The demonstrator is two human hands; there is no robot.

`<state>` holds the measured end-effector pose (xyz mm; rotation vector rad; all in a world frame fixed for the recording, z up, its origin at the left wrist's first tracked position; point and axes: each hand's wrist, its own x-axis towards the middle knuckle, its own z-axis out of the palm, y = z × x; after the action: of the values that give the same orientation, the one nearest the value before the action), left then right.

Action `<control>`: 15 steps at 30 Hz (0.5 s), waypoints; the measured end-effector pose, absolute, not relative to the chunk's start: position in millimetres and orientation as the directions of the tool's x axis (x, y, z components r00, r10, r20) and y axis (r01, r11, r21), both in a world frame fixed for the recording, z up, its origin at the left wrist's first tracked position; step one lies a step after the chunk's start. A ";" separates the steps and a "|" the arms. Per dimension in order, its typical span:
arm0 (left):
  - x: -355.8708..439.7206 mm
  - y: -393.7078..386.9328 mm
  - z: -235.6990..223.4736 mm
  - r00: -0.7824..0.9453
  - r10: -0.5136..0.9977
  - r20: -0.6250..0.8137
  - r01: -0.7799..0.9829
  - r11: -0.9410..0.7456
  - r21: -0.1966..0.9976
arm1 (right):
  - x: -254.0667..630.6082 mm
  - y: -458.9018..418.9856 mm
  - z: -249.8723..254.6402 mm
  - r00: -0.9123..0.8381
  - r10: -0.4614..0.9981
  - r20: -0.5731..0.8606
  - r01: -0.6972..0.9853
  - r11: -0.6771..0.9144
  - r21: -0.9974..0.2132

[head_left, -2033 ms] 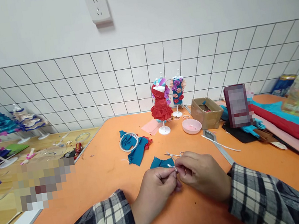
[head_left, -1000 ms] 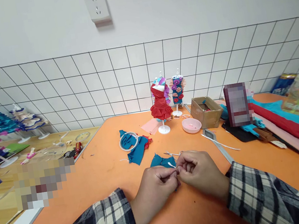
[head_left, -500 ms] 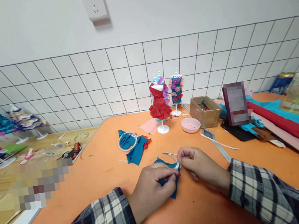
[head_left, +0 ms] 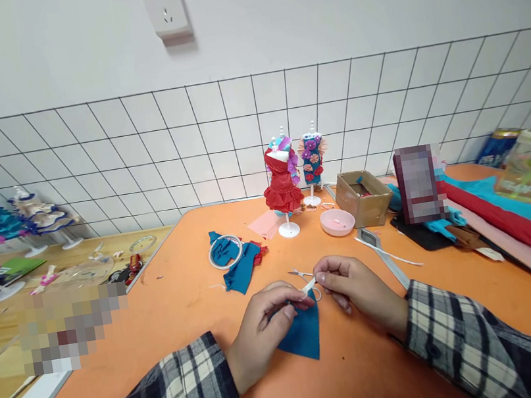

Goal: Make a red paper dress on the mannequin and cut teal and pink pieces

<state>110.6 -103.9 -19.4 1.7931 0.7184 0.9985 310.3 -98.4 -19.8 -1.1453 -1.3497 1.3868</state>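
A teal piece of fabric (head_left: 302, 336) hangs down under my left hand (head_left: 263, 335), whose fingers are closed over its upper edge. From these fingertips a narrow white strip (head_left: 310, 285) runs up to the right. My right hand (head_left: 359, 288) pinches the far end of that strip between thumb and forefinger. How the strip is joined to the fabric is hidden by my left fingers. Just behind my hands lie small scissors (head_left: 299, 273) with pale handles, partly covered.
Beyond are teal scraps under a ring (head_left: 226, 252), a dress form in a red dress (head_left: 282, 183), a pink bowl (head_left: 337, 222) and a cardboard box (head_left: 364, 199). A grey ruler-like strip (head_left: 385, 259) lies right; fabric rolls (head_left: 523, 220) lie farther right.
The teal fabric has turned and now hangs more spread out below my left hand. More white strip shows between my hands, and my left fingers have shifted slightly left.
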 end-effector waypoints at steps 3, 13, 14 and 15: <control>112.7 -104.7 -18.3 0.392 0.857 0.334 0.135 -0.413 0.901 | 310.8 -97.2 -21.3 -0.175 0.982 -0.076 0.052 -0.068 -0.996; 116.0 -100.3 -23.5 0.239 0.969 0.062 -0.309 0.015 0.951 | 322.2 -80.8 -31.1 -0.061 0.989 -0.134 0.134 -0.124 -0.983; 117.0 -99.4 -23.5 0.245 0.970 0.015 -0.368 0.078 0.927 | 322.8 -80.1 -31.1 -0.064 0.990 -0.129 0.148 -0.119 -0.982; 117.8 -98.2 -23.5 0.254 0.967 -0.024 -0.417 0.131 0.899 | 323.7 -79.4 -30.7 -0.058 0.992 -0.113 0.151 -0.103 -0.983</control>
<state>117.8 -98.2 -23.5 0.9314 0.7472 1.1533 323.7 -79.4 -30.7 -1.3686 -1.3154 1.2658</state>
